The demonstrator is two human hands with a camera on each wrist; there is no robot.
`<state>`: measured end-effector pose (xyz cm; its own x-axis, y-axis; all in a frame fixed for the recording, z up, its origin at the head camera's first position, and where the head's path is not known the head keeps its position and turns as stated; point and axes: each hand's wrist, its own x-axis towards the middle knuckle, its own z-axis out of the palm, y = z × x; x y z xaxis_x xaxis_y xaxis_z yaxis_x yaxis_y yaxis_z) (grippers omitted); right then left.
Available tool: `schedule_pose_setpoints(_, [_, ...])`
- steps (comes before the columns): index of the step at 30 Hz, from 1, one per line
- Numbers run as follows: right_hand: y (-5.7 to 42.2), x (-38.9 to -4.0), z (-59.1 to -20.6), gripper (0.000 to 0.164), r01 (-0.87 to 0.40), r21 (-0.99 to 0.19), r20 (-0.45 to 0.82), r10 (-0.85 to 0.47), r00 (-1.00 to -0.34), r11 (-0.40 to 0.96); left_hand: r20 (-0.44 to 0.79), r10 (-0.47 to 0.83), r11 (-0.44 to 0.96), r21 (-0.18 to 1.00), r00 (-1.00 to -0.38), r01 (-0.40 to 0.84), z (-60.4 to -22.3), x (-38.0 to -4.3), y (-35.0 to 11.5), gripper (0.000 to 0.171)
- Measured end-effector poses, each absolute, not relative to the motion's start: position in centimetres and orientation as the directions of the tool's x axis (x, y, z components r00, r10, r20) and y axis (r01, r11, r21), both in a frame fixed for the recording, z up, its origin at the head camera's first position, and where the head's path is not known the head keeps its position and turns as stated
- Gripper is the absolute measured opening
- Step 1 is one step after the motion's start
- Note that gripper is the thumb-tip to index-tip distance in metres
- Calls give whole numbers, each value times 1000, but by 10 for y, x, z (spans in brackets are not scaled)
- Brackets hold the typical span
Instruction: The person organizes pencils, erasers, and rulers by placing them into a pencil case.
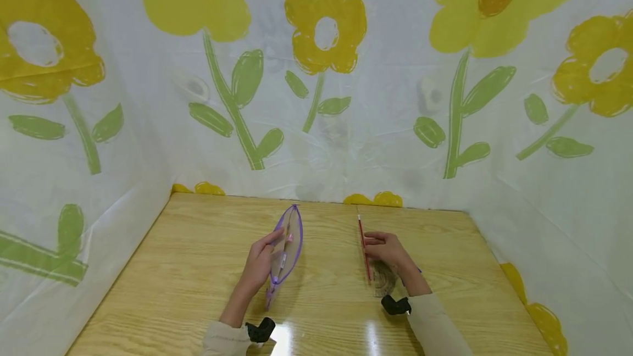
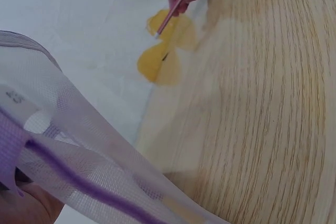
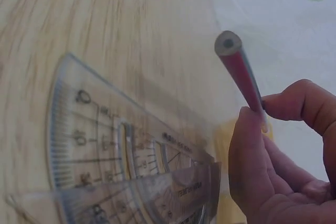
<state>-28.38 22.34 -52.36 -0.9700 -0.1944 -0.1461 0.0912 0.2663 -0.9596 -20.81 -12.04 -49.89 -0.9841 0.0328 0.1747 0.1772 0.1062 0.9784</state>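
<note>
My left hand [image 1: 259, 261] grips a see-through mesh pencil pouch [image 1: 298, 249] with purple trim, held upright above the left middle of the table. Its mouth gapes, and a small pink item [image 1: 289, 238] and a white item [image 1: 283, 260] show inside. Between thumb and fingers, my right hand [image 1: 388, 249] pinches a red pencil [image 1: 361, 229]. The pencil's flat, unsharpened end faces the right wrist camera. Beneath the right hand lies a clear protractor [image 3: 79, 129] with another clear marked piece [image 3: 178, 192] across it, partly hidden in the head view.
The wood-grain table [image 1: 198, 246] meets white cloth walls [image 1: 386, 125] printed with yellow flowers at its back and sides. A bit of something blue [image 1: 419, 270] peeks out beside the right wrist. Black wrist bands sit on both arms.
</note>
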Motion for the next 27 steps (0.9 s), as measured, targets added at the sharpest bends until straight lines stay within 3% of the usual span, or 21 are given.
schedule_pose_setpoints(27, [215, -275, -510, 54, -13, -974, -59, -313, -948, 224, 183, 29, 95, 978, -983, 184, -498, -209, -121, 49])
